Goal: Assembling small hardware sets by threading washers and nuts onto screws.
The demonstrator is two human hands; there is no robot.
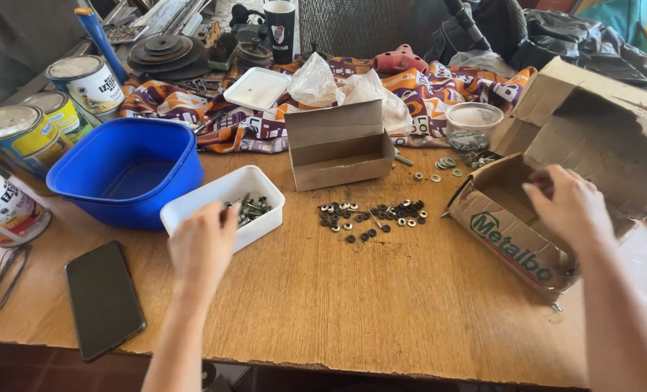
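Wooden table (410, 312), worn top. Torn brown cardboard box (526, 247) lies on its side at the right edge; right hand (566, 207) is at its mouth, fingers curled inward, cannot tell if they pinch anything. Round blue plastic tub (127, 170) stands far left. White rectangular plastic tray (214, 196) just beside it holds grey metal screws (251, 209); left hand (203, 247) hovers over the tray's near rim, fingertips bunched together, contents hidden. Loose dark washers (370, 216) lie between both hands. Best practice: keep the box mouth steady, pick small pinches, release low over the tray.
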